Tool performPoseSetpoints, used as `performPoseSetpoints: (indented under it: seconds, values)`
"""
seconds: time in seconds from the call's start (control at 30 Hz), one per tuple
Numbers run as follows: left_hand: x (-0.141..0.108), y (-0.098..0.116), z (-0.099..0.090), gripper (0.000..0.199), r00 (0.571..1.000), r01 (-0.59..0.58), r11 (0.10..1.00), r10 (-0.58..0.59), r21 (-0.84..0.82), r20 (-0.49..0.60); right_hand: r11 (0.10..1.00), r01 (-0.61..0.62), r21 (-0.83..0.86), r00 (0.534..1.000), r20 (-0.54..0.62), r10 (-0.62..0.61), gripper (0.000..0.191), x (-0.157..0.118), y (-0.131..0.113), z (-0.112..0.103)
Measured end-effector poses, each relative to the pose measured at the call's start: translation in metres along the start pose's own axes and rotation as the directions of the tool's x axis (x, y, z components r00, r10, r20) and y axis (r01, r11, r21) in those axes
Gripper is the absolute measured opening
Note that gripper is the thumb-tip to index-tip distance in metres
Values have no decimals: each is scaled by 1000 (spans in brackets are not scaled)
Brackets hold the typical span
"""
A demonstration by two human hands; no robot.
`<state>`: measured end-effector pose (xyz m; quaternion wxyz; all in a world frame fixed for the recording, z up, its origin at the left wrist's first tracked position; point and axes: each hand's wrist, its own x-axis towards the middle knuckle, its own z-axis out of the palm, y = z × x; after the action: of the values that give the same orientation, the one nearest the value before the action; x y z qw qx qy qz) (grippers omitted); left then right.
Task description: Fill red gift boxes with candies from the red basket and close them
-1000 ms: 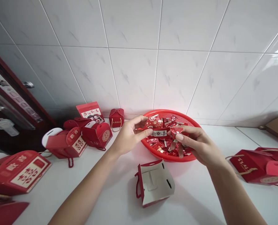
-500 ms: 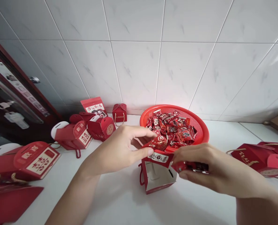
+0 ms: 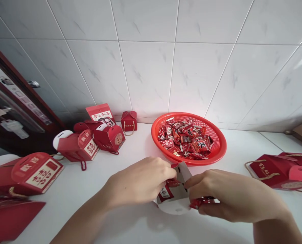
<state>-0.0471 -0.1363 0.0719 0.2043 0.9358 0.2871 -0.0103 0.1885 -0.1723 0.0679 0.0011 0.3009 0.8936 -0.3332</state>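
Note:
A small open gift box (image 3: 176, 207) with a pale inside stands on the counter between my hands. Reaching into its mouth from the left, my left hand (image 3: 148, 179) has its fingers closed on a shiny red candy packet (image 3: 173, 183). A red packet with a white label (image 3: 164, 193) is inside the box, below those fingers. My right hand (image 3: 217, 191) is at the box's right wall, its fingers curled around several red candy packets (image 3: 201, 202). Behind the box, a red plastic basket (image 3: 220, 144) holds many small red packets (image 3: 186, 139).
Red gift boxes with cord handles (image 3: 36, 173) line the left side, with a small closed one (image 3: 128, 121) near the tiled wall (image 3: 145, 74). More red boxes (image 3: 267, 171) stand at the right. A dark door with keys (image 3: 15, 127) is at far left.
Both hands have come down from above the box. The left hand has carried its packets into the box mouth. The box has turned and tilted, and its white flap now faces me.

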Motion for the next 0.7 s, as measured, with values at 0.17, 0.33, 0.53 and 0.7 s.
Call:
performPoseSetpoints:
  seconds: [0.17,0.33,0.53,0.7]
  values:
    - [11,2,7,27,994,61,997,-65,44,83,998,-49,-44,998,-33,48,16,2,-1,4]
    - [21,10,17,27,974,111,988,-129,104,187,990,-120,-72,992,-33,118,17,2,-5,8]
    - [26,5,19,25,964,-6,991,-30,132,266,981,-165,-100,986,-7,165,15,2,-7,8]
    - [25,6,23,24,980,29,990,-56,139,189,987,-116,-108,991,-73,109,16,0,-5,11]
